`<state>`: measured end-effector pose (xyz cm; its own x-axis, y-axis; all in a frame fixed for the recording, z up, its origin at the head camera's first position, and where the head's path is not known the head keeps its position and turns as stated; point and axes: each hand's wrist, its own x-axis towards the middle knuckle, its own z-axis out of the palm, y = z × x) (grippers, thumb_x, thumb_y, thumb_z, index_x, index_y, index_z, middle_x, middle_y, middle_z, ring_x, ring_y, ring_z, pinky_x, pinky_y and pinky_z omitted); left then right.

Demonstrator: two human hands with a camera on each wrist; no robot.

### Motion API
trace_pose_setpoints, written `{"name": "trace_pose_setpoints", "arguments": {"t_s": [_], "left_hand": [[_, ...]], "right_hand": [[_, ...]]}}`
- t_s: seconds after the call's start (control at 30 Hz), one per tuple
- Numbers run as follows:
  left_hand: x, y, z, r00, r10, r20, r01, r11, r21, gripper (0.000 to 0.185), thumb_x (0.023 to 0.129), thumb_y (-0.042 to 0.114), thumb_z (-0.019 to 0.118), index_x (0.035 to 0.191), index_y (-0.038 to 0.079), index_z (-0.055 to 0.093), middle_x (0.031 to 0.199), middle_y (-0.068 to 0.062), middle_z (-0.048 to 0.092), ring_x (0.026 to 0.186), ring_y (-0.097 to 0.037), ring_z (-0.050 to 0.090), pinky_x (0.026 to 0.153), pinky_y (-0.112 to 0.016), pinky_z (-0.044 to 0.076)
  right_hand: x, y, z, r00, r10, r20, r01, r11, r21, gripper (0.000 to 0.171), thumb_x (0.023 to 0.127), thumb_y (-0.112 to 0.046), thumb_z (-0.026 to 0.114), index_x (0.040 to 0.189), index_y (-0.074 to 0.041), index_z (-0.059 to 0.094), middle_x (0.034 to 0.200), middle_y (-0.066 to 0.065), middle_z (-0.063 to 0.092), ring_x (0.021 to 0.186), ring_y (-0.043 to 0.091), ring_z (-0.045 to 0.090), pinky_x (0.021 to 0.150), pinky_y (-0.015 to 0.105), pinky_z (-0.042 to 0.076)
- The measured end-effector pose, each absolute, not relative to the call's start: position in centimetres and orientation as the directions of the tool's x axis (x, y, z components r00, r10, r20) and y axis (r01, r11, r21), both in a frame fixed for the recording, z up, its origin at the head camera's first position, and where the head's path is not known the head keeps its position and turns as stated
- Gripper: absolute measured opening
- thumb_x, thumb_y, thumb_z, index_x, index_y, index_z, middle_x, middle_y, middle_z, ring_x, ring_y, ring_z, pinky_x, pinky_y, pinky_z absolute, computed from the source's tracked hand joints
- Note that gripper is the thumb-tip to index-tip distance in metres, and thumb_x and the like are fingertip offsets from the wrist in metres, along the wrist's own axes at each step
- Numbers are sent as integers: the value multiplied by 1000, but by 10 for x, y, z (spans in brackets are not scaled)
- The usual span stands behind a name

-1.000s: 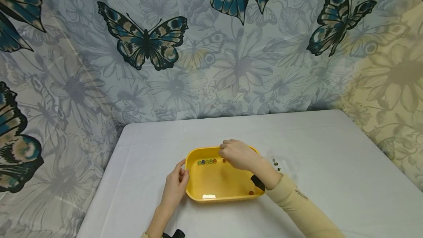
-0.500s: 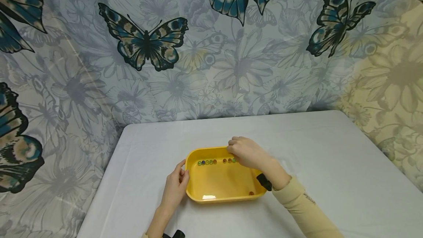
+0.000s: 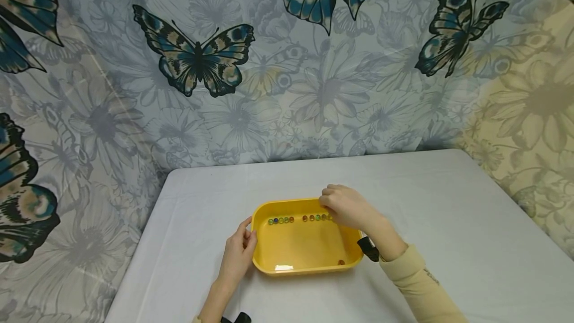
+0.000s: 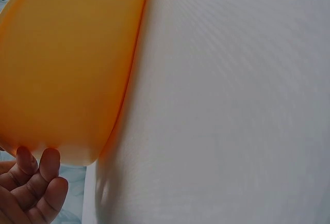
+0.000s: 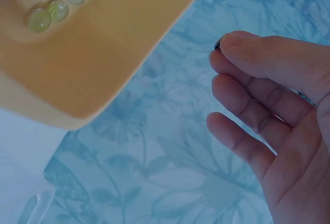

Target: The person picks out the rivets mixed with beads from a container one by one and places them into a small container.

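Note:
A yellow tray (image 3: pixel 291 245) lies on the white table, bearing one row of green, blue and orange glass marbles (image 3: pixel 281 220) and another of orange and green marbles (image 3: pixel 317 217). A lone orange-brown marble (image 3: pixel 341 262) sits in its near right corner. My left hand (image 3: pixel 238 250) holds the tray's left edge; in the left wrist view its fingertips (image 4: pixel 50 159) touch the outer wall. My right hand (image 3: pixel 347 208) is over the far right corner. In the right wrist view its thumb and forefinger pinch a small dark glossy piece (image 5: pixel 217 44), mostly hidden by them.
The white table (image 3: pixel 188 233) extends around the tray to a butterfly-print wall covering (image 3: pixel 332 88) behind. A clear plastic object (image 5: pixel 36 206) shows at the lower left of the right wrist view. Dark wrist-camera parts (image 3: pixel 368 249) sit by the right wrist.
My right hand has shifted rightward along the tray's far side, exposing more of the right-hand marble row. Small dark pieces seen right of the tray earlier are now out of sight. My left hand stays put.

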<state>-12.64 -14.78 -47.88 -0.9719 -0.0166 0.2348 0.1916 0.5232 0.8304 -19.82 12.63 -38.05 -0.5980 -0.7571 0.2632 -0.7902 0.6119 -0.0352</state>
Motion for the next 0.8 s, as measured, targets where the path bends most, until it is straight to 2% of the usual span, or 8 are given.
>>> {"name": "trace_pose_setpoints", "arguments": {"t_s": [0.27, 0.53, 0.8], "left_hand": [[-126, -148, -479, -972, -16, 236, 193, 520, 832, 37, 94, 10, 51, 128, -5, 48, 71, 2, 46, 57, -4, 42, 49, -18, 38], [-127, -148, -478, -973, -13, 232, 193, 512, 837, 37, 94, 9, 51, 128, -5, 48, 70, 2, 46, 57, -4, 42, 49, -18, 38], [-127, -147, -479, -975, -25, 220, 173, 530, 830, 37, 93, 8, 52, 127, -4, 49, 70, 2, 46, 57, -5, 43, 50, -18, 39]], "right_hand": [[-198, 138, -381, -612, -738, 285, -773, 634, -17, 37, 75, 9, 64, 61, -16, 41, 61, -6, 30, 60, 11, 29, 60, 25, 30], [-197, 149, -383, -617, -732, 290, -770, 638, -29, 21, 77, 4, 68, 68, -10, 56, 65, -6, 42, 63, 12, 37, 62, 25, 39], [-194, 164, -385, -641, -708, 295, -748, 662, -36, 21, 75, 7, 69, 71, -10, 58, 68, -5, 47, 66, 12, 41, 62, 26, 41]]}}
